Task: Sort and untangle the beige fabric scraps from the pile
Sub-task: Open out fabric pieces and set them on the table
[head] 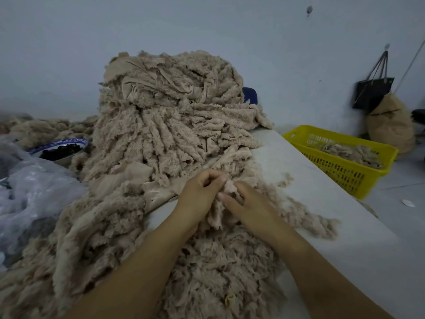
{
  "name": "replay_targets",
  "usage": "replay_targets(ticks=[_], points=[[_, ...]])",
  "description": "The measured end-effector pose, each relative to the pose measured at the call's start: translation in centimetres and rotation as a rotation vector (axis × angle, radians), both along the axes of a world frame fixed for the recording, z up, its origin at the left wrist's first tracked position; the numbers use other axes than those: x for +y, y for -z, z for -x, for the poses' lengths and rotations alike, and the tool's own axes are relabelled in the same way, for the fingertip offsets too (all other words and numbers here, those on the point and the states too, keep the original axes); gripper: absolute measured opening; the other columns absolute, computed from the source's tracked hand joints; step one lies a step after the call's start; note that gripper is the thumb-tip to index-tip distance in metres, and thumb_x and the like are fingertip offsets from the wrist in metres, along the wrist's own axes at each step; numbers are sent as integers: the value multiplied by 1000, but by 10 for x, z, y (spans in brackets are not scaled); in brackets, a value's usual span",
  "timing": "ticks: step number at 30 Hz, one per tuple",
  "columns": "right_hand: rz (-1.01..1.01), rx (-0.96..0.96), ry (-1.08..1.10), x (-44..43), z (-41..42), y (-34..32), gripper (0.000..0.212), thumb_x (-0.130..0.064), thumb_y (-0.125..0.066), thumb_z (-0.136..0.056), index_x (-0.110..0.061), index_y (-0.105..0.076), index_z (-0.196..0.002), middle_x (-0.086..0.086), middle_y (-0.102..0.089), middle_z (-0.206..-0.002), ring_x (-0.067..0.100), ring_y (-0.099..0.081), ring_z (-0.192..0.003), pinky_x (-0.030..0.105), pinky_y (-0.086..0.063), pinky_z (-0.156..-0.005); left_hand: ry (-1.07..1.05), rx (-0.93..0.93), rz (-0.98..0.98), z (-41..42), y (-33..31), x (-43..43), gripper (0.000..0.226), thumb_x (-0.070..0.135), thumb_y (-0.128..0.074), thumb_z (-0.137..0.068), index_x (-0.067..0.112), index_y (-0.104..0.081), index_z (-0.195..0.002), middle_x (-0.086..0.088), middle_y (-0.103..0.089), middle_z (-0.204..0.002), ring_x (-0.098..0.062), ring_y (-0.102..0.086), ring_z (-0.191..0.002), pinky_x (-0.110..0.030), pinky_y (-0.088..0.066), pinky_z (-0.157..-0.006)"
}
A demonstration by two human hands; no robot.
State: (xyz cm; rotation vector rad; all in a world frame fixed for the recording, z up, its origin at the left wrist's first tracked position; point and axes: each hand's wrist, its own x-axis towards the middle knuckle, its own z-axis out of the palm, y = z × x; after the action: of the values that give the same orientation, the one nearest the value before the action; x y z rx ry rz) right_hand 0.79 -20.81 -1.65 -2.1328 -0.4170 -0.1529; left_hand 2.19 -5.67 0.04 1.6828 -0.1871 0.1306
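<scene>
Table (pixel 322 203): pale surface running from the near edge to the far wall; bare strip along its right side.
Pile (pixel 170 116): tall heap of beige fabric scraps at the far centre of the table, fuzzy strips hanging down its near face.
Loose scraps (pixel 218 261): flat beige layer spread from the foot of the pile to the near edge, lying under both forearms.
Plastic bag (pixel 34 192): translucent, crumpled, at the left edge, touching the loose scraps.
Yellow basket (pixel 340 171): perforated, off the table to the right; some beige scraps lie inside.
Sack (pixel 391 125): tan, stuffed, against the far right wall behind the basket.
Black bag (pixel 372 90): hanging on the wall just above the sack.
Bowl (pixel 59 145): blue-patterned rim, dark contents, far left beside the pile.
Left hand (pixel 200 192): fingers curled, thumb and fingertips pinching the held scrap.
Right hand (pixel 248 208): fingers curled on the same scrap from the right side.
Held scrap (pixel 230 187): small beige tuft between both hands, just above the loose scraps, near the pile's foot.
</scene>
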Motion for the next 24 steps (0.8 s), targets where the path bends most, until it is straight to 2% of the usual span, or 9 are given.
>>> replay_targets(ticks=[2, 6, 8, 11, 13, 17, 20, 22, 24], points=[[-170, 66, 66, -2, -3, 2, 14, -46, -51, -98, -38, -61, -96, -12, -68, -82, 0, -64, -74, 18, -49, -63, 7, 9, 56, -1, -3, 2, 10, 27, -63, -97, 26, -71, -91, 13, -72, -79, 0, -66, -73, -13, -49, -62], [-618, 256, 254, -15, -11, -2, 31, -47, -55, -97, -20, -68, -92, -1, -70, -66, 18, -70, -68, 41, -55, -69, 148, 61, -75, 3, -4, 7, 7, 38, -70, -89, 33, -69, -83, 15, -63, -67, 3, -51, -50, -9, -37, -49], [-671, 266, 273, -16, -12, -3, 38, -53, -55, -95, -18, -73, -93, 2, -72, -68, 17, -70, -65, 34, -50, -62, 216, 22, -223, 4, 0, 6, 26, 37, -69, -91, 28, -61, -68, 15, -49, -58, 0, -42, -49, -11, -32, -49], [-739, 236, 298, -18, -12, -4, 46, -58, -51, -95, -18, -74, -93, 6, -76, -79, 20, -73, -75, 34, -54, -64, 152, -35, -293, 3, 2, 5, 33, 37, -63, -96, 23, -53, -67, 16, -44, -54, -2, -40, -50, -13, -31, -49], [-802, 215, 324, -18, -11, -7, 45, -60, -48, -96, -24, -74, -93, 2, -77, -86, 17, -74, -80, 33, -56, -66, 75, 11, -161, 3, -2, 7, 32, 38, -58, -98, 19, -57, -72, 11, -54, -62, -5, -50, -58, -16, -39, -56], [-809, 259, 301, -14, -9, -12, 39, -62, -49, -93, -32, -73, -87, -7, -77, -89, 9, -74, -82, 26, -57, -66, 160, 246, 444, 4, -14, 6, 29, 26, -52, -102, 16, -74, -85, -3, -73, -88, -15, -70, -81, -28, -56, -69], [-792, 279, 263, -11, -8, -14, 40, -59, -47, -95, -29, -74, -94, -7, -77, -87, 10, -74, -79, 26, -58, -63, 133, 337, 613, 0, -18, 8, 31, 27, -48, -104, 13, -73, -91, -10, -75, -93, -21, -72, -84, -36, -57, -74], [-795, 262, 255, -12, -7, -15, 40, -56, -47, -96, -27, -74, -95, -6, -77, -87, 12, -74, -80, 31, -58, -69, 135, 326, 602, 0, -18, 7, 31, 31, -47, -104, 8, -67, -95, -13, -71, -78, -21, -67, -64, -33, -54, -62], [-803, 237, 272, -13, -7, -15, 39, -56, -47, -97, -28, -74, -93, -6, -77, -87, 12, -74, -81, 32, -58, -69, 99, 240, 452, 1, -17, 8, 33, 37, -48, -103, 10, -61, -89, -2, -51, -52, -11, -39, -39, -22, -33, -41]])
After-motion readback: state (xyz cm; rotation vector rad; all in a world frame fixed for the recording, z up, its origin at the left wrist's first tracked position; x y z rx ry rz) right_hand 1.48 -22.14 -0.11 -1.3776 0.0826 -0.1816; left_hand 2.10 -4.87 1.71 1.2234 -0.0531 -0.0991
